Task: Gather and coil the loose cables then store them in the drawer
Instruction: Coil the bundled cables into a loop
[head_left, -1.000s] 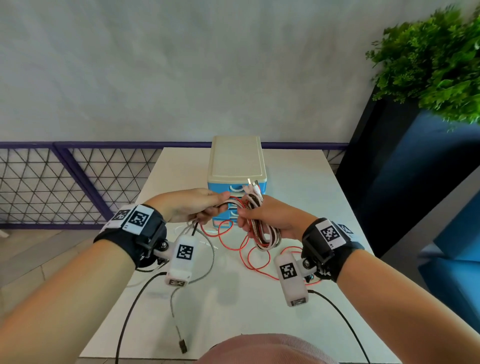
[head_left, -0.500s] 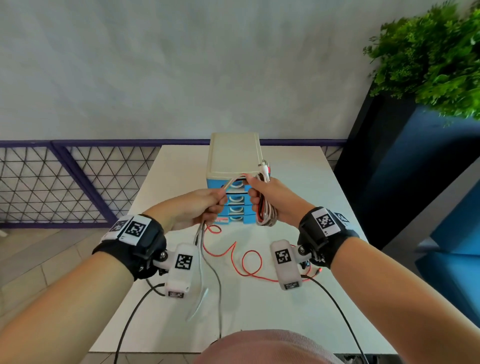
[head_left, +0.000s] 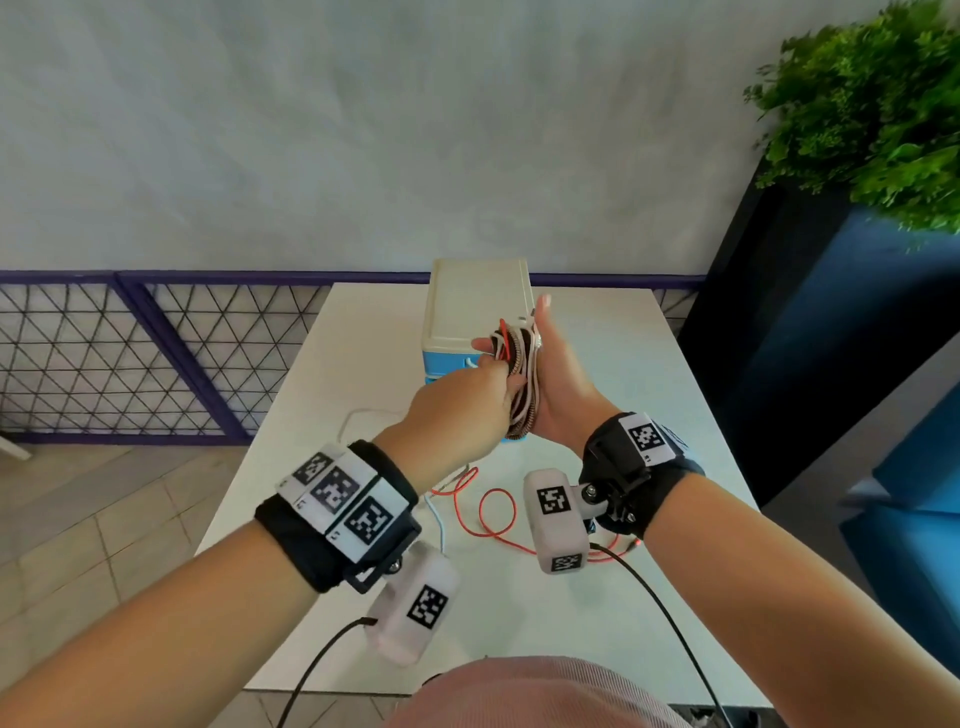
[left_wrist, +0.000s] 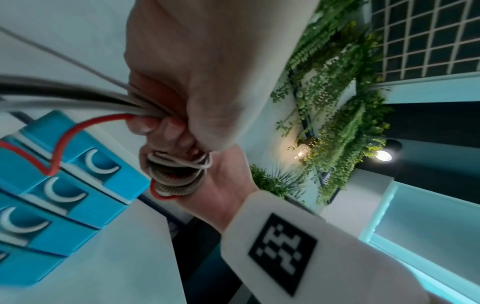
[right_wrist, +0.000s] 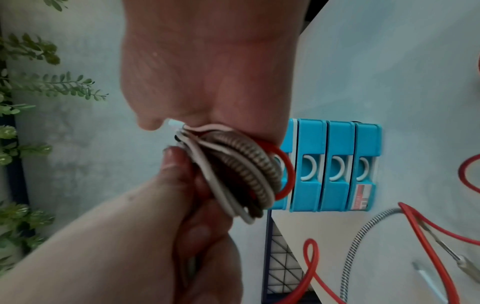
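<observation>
A coil of red, white and spring-wrapped cables (head_left: 522, 379) (right_wrist: 241, 174) (left_wrist: 179, 179) is wound round my right hand (head_left: 563, 384), which is raised in front of the drawer unit (head_left: 475, 301). Its thumb points up beside a white plug end. My left hand (head_left: 462, 400) (left_wrist: 187, 92) grips the loose strands in a fist right against the coil. From that fist a red cable (head_left: 493, 519) (right_wrist: 426, 236) trails down onto the white table (head_left: 623, 364). The blue drawers (right_wrist: 337, 164) (left_wrist: 78, 185) are all closed.
A spring-wrapped cable (right_wrist: 363, 236) and a thin white cable (head_left: 363, 415) still lie on the table near me. A dark planter (head_left: 805, 338) with a green plant (head_left: 872, 104) stands close to the table's right edge. A purple mesh fence (head_left: 104, 353) runs behind on the left.
Both hands rose and moved forward to the drawer unit. My left hand carried the strands up against the coil, and less red cable lies loose on the table.
</observation>
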